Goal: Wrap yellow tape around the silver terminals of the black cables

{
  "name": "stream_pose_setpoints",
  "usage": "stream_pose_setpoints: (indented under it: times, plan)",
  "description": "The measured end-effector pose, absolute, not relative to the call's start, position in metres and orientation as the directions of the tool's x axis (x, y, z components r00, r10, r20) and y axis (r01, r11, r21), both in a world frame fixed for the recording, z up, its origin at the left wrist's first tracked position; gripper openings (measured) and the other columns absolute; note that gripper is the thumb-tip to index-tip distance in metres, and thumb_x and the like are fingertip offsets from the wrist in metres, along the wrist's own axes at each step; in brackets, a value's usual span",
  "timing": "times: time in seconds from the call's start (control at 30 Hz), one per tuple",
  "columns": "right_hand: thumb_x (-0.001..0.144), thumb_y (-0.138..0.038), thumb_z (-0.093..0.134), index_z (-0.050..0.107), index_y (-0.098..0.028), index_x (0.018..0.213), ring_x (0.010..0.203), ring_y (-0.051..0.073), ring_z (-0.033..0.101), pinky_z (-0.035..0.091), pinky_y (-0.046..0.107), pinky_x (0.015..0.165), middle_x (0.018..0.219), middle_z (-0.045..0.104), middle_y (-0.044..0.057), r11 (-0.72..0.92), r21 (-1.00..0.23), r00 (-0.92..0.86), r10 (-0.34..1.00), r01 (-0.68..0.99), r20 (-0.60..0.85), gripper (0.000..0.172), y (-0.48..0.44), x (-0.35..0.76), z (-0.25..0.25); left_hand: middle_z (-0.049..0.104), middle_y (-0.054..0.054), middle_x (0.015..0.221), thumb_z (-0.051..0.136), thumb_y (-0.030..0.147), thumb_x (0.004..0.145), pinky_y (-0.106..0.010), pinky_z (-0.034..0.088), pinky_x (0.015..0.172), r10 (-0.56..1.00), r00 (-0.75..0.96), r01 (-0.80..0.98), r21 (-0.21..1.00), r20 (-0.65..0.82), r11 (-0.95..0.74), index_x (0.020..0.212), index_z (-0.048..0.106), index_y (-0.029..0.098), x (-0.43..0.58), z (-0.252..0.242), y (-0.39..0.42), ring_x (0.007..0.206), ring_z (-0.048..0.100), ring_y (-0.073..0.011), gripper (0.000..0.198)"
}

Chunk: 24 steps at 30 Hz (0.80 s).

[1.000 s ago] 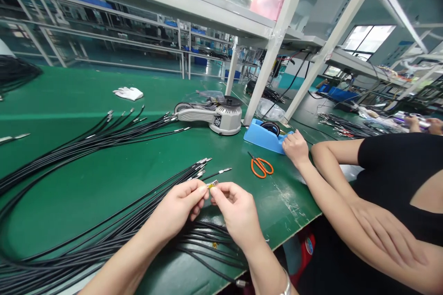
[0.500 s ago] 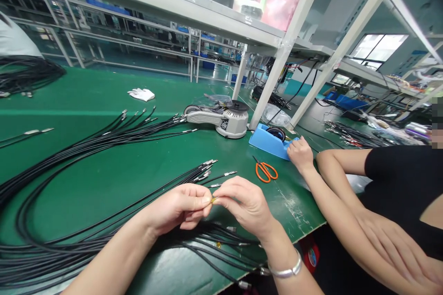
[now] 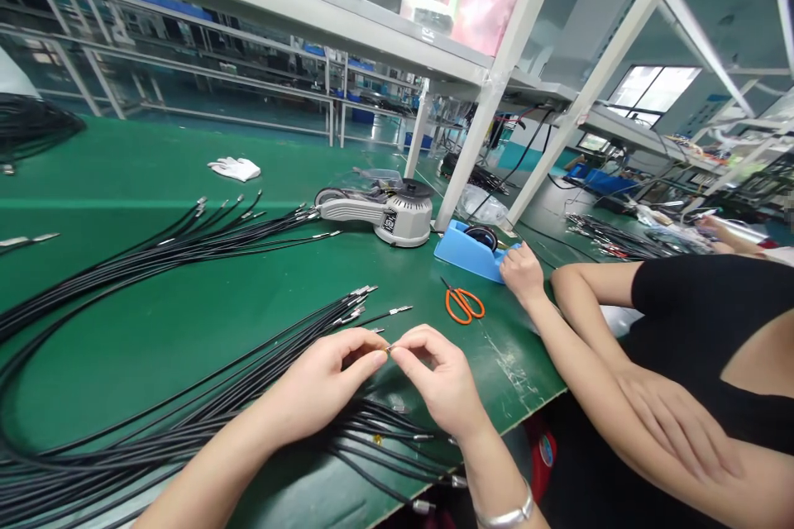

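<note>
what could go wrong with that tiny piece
The small piece between the left hand and right hand is barely visible, so it could slip and vanish among the loose black cables below. The silver bracelet on the right wrist sits near the metal cable ends and could snag them.

Our left forearm [image 3: 208, 471] and right forearm [image 3: 490, 463] rise from the bottom of the view and converge above the green surface [image 3: 124, 157]. Our left hand [image 3: 322, 384] and right hand [image 3: 440, 380] curve inward, backs up, wrists slightly bent. The fingers [image 3: 372, 358] of both hands meet almost tip to tip, pinched closely together.
</note>
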State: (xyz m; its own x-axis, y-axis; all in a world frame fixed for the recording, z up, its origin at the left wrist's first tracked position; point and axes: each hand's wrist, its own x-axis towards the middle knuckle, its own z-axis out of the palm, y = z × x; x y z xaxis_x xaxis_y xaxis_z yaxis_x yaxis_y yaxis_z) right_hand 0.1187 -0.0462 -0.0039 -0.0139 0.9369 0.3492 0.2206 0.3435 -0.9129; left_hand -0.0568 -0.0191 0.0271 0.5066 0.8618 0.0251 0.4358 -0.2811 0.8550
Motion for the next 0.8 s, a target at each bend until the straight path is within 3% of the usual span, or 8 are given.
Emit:
stream_pose_setpoints:
  times: [0.17,0.33,0.5,0.7,0.8]
  plan:
    - [0.082,-0.025,0.060,0.065,-0.019,0.077,0.072,0.015,0.059,0.049,0.026,0.069,0.076,0.064,0.001,0.264,-0.922,-0.057,0.964,0.283,0.258,0.009,-0.053,0.121,0.004,0.064,0.000,0.078,0.043,0.032,0.089,-0.025,0.045,0.070,0.827,0.542,0.455,0.775,0.149,-0.438,0.078,0.064,0.020,-0.053,0.024,-0.022,0.074,0.058,-0.0147,0.027]
    - [0.080,-0.022,0.061,0.066,-0.018,0.077,0.073,0.016,0.061,0.048,0.026,0.070,0.076,0.066,0.001,0.249,-0.893,-0.083,0.968,0.375,0.235,0.007,-0.061,0.126,0.011,0.057,0.000,0.072,0.039,0.029,0.092,-0.026,0.041,0.068,0.760,0.610,0.502,0.631,0.226,-0.591,0.076,0.061,0.020,-0.050,0.018,-0.026,0.072,0.054,-0.0148,0.029]
    - [0.081,-0.021,0.059,0.067,-0.018,0.073,0.070,0.015,0.060,0.047,0.025,0.067,0.073,0.066,0.001,0.168,-0.904,-0.049,0.986,0.393,0.161,0.012,-0.070,0.130,0.002,0.061,0.000,0.079,0.039,0.027,0.093,-0.024,0.042,0.070,0.748,0.657,0.511,0.675,0.093,-0.533,0.083,0.062,0.021,-0.048,0.017,-0.032,0.074,0.057,-0.0136,0.026]
    - [0.078,-0.028,0.063,0.067,-0.016,0.072,0.064,0.015,0.059,0.046,0.024,0.062,0.068,0.066,0.001,0.027,-0.964,-0.106,0.994,0.265,-0.001,0.014,-0.071,0.134,-0.002,0.061,0.000,0.069,0.042,0.026,0.091,-0.023,0.041,0.065,0.670,0.732,0.477,0.613,0.120,-0.630,0.070,0.065,0.020,-0.042,0.027,-0.032,0.068,0.055,-0.0137,0.032]
    - [0.079,-0.029,0.060,0.066,-0.017,0.072,0.063,0.015,0.058,0.046,0.024,0.061,0.066,0.065,0.000,0.042,-0.964,-0.070,0.997,0.261,0.024,0.016,-0.069,0.134,-0.002,0.068,-0.001,0.080,0.041,0.033,0.092,-0.023,0.045,0.072,0.772,0.630,0.533,0.676,0.085,-0.509,0.084,0.069,0.022,-0.055,0.038,-0.024,0.076,0.060,-0.0146,0.032]
